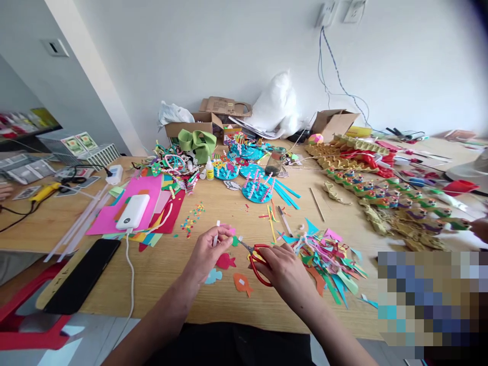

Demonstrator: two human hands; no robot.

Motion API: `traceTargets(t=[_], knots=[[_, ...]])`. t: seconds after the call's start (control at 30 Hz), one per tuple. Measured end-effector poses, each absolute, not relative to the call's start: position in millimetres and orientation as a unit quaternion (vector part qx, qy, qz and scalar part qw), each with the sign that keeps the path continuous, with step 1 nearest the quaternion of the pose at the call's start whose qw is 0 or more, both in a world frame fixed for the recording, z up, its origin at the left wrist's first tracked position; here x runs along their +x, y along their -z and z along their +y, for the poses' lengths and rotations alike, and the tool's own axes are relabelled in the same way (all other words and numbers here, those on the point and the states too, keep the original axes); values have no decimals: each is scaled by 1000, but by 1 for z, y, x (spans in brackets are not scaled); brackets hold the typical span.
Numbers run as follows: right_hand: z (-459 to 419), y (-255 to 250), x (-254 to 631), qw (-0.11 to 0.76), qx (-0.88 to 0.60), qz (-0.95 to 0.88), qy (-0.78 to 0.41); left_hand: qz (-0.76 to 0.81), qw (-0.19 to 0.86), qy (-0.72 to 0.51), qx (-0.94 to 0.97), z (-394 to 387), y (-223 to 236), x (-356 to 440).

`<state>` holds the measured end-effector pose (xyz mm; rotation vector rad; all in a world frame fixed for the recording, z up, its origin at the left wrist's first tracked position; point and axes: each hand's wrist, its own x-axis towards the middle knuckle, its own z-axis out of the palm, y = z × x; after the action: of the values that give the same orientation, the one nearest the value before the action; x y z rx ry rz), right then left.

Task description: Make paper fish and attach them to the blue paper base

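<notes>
Between thumb and fingers, my left hand (206,250) pinches a narrow white strip (217,230) that sticks up above the fingertips. My right hand (287,268) has its fingers in the red handles of a pair of scissors (260,279); the blades point left towards my left hand. Beneath and between the hands lie paper fish cut-outs: a red fish (225,261), an orange fish (241,283) with a small white square on it, and a light blue fish (213,276). A green piece (235,241) and a pink piece lie close to the left fingertips, partly covered.
Colourful paper scraps (331,259) are heaped right of my right hand. A white power bank (133,211) rests on pink paper, with a black phone (82,277) nearer the edge. Blue decorated discs (257,189) and a glue bottle (209,170) stand behind. Another person's hand (479,229) shows at right.
</notes>
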<state>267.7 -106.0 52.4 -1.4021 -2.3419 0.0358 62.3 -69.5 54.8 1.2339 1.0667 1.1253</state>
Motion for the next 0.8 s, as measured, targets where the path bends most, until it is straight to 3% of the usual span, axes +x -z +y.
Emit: traceTargets(t=[0.33,0.5,0.8], knots=[[-106,-56,259,163,-461,-871,34,481,494,-439,576,-64,-40,61],[-103,-54,257,53,-488,-870,-36,498,496,-497,509,-61,-37,62],[-31,-27,275,-57,-656,-753,-21,464,604,-555,334,-58,-43,65]])
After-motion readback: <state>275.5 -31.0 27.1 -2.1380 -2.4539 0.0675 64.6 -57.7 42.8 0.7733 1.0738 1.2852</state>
